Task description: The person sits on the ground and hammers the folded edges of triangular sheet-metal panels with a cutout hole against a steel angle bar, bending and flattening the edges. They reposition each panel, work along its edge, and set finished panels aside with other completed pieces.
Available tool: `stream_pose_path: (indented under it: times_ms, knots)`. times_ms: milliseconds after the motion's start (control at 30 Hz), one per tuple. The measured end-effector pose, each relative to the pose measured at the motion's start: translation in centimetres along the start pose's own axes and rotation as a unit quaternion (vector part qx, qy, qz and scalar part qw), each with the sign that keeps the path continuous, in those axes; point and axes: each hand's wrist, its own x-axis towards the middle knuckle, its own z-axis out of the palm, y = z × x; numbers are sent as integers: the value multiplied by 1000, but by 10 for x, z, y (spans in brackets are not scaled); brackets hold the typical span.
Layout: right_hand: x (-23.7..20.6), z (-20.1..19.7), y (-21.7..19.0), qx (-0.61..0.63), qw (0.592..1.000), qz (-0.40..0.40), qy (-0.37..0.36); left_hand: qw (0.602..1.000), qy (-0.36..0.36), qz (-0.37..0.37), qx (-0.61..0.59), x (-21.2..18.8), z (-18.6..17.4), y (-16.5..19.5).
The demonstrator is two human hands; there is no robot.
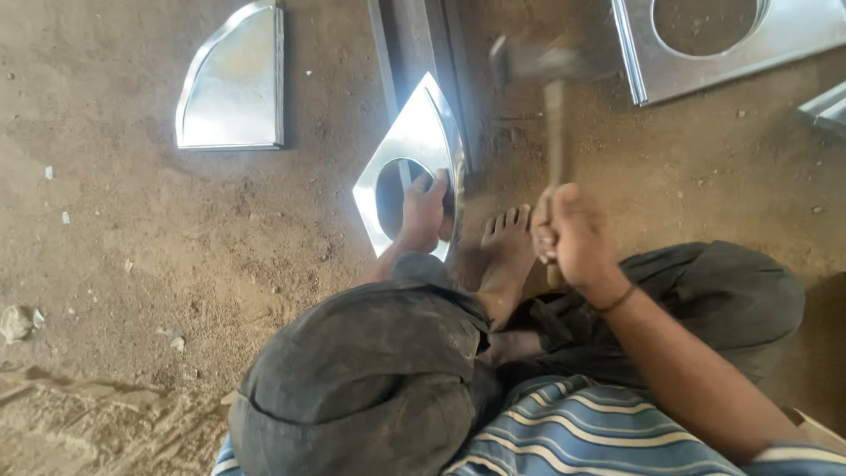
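Note:
My left hand [425,211] grips a shiny sheet-metal piece [414,141] with a round hole, fingers hooked through the hole, holding it tilted against a long metal bar [414,35] on the dirt floor. My right hand [571,236] is closed around the wooden handle of a hammer [553,123]. The hammer head is raised and blurred, above and to the right of the metal piece. My bare foot [507,251] rests on the ground between the two hands, just right of the piece.
A quarter-round sheet-metal piece [233,84] lies at upper left. A larger metal plate with a round cut-out [723,62] lies at upper right, another metal edge [828,106] at far right. Small scraps dot the dirt floor [132,264]. My knees fill the lower frame.

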Motion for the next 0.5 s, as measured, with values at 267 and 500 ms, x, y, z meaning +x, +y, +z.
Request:
stream_pose_path:
  times_ms: [267, 500]
  knots:
    - [9, 45, 20, -40, 992, -27, 117, 996, 23, -52, -62, -8, 7, 20]
    - [7, 1, 20, 111, 990, -39, 82, 990, -18, -59, -125, -2, 6, 12]
